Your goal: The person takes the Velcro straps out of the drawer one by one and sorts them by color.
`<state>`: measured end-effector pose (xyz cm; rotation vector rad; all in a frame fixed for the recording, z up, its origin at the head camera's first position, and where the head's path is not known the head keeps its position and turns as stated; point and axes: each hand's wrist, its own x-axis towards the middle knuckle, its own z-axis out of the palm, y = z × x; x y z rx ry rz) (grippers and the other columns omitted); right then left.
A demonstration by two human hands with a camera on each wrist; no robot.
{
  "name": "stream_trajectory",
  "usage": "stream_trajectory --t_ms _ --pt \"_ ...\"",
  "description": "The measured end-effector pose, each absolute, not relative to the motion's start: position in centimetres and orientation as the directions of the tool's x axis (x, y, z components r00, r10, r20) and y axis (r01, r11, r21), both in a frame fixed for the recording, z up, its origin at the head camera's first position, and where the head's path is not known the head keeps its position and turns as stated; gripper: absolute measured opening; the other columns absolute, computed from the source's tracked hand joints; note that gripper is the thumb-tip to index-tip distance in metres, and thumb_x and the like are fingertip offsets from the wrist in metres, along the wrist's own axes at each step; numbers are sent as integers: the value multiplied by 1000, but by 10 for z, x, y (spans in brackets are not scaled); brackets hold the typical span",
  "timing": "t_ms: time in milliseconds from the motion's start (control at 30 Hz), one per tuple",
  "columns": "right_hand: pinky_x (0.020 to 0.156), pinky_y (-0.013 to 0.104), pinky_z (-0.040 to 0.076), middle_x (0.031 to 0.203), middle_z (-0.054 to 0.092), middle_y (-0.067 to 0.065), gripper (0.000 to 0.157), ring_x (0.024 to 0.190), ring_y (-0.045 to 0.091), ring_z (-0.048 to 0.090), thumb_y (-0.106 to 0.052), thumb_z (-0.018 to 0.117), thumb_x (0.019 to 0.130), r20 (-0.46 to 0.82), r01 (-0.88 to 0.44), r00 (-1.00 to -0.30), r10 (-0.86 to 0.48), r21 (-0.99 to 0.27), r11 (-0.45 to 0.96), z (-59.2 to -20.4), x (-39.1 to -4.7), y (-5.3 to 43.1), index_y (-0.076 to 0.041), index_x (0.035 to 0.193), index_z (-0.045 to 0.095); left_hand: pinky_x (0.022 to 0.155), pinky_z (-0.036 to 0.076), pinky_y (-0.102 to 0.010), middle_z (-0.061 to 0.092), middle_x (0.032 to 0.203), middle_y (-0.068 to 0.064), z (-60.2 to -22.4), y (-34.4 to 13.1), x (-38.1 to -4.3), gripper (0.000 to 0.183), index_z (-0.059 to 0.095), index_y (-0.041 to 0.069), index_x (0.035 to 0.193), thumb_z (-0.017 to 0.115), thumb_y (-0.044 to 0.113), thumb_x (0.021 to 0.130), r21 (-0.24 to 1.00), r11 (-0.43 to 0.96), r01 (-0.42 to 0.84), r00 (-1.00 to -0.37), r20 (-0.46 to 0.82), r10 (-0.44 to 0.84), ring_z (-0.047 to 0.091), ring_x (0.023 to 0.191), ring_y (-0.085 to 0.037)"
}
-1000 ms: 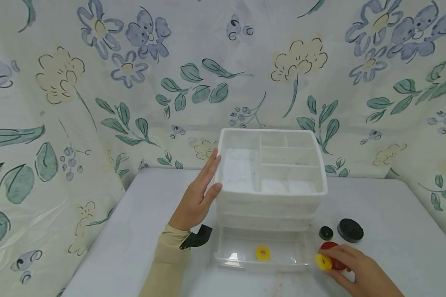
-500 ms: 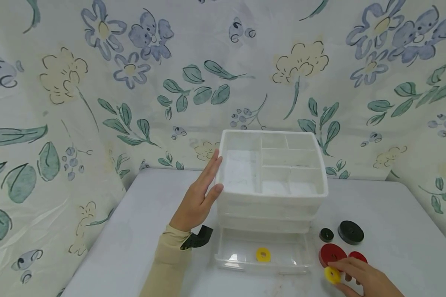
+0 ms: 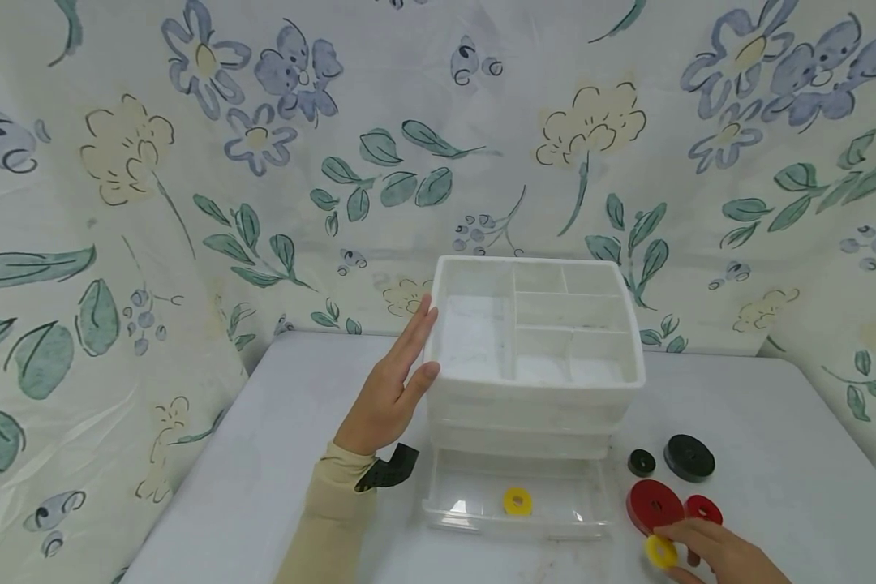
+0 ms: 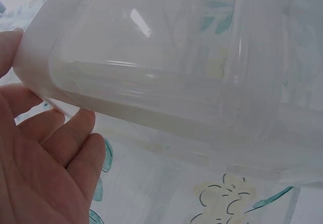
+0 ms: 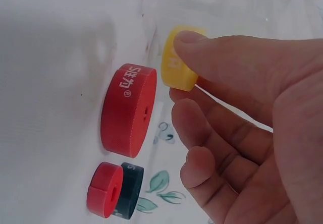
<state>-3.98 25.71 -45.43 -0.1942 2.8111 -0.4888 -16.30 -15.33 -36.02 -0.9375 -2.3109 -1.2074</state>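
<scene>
A white plastic drawer organizer point(image 3: 533, 397) stands on the table, its compartmented top tray facing up. My left hand point(image 3: 383, 397) rests with straight fingers against its left side; the left wrist view shows the fingertips point(image 4: 83, 120) at its edge. The clear bottom drawer point(image 3: 467, 483) is pulled out, and a small yellow tape roll point(image 3: 509, 509) lies in it. Right of the drawer, my right hand point(image 3: 723, 551) pinches another yellow tape roll point(image 5: 174, 62) between thumb and fingers. Beside that hand are a large red tape roll point(image 3: 650, 504) and a small red one point(image 3: 704, 508).
Behind the red rolls lie a small black roll point(image 3: 641, 462) and a larger black roll point(image 3: 689, 457). The white table point(image 3: 321, 373) extends left and right of the organizer. A flower-printed cloth point(image 3: 438, 105) hangs behind and at the sides.
My right hand has moved right and nearer the front with the yellow tape roll pinched, uncovering the red rolls. My left hand has stayed against the organizer.
</scene>
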Motion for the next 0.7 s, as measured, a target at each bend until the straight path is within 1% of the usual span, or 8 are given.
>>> stream_trajectory --t_ms 167,267,333,400,567,633,700 --pt "59 17 47 90 53 -8 51 74 11 47 -28 89 73 -346 -19 -928 -139 -330 944 -459 -42 257 -20 119 68 122 20 -39 11 169 -2 -360 -154 -163 61 21 12 162 42 36 109 579 409 705 -709 590 388 18 153 -21" --pt "60 18 46 90 53 -8 51 76 13 47 -27 88 74 -387 8 -913 -126 -328 945 -464 -43 259 -20 121 68 122 20 -38 11 169 -3 -360 -154 -163 61 21 12 162 42 35 109 578 408 706 -708 590 388 18 153 -21" --pt "61 19 47 91 55 -7 53 77 14 48 -28 88 74 -410 18 -904 -121 -319 948 -467 -43 260 -17 122 68 122 20 -38 12 169 -4 -361 -154 -162 61 21 12 162 43 34 109 578 409 706 -708 591 388 18 153 -22" --pt "62 20 47 93 56 -7 58 78 14 48 -31 89 72 -431 30 -895 -113 -311 950 -470 -44 261 -15 123 68 122 20 -38 12 169 -4 -361 -154 -162 61 21 12 162 43 34 109 578 410 705 -709 590 387 18 153 -22" --pt "65 24 52 95 56 -4 73 80 16 48 -35 94 62 -479 54 -871 -106 -309 950 -471 -47 263 -12 125 66 122 20 -39 12 169 -3 -360 -154 -162 61 21 13 162 42 36 109 581 414 701 -713 585 386 18 153 -21" --pt "67 26 54 96 56 -4 75 81 16 49 -35 95 60 -493 59 -864 -106 -308 950 -470 -48 262 -11 125 66 122 21 -40 12 169 -3 -360 -153 -162 61 21 13 162 42 37 109 582 412 701 -713 585 387 18 153 -21" --pt "68 28 55 95 57 -3 75 81 17 49 -34 95 60 -508 67 -855 -106 -309 949 -468 -48 261 -10 125 66 121 21 -40 12 169 -3 -360 -153 -162 61 21 12 162 42 37 109 583 410 701 -713 585 387 18 153 -21"
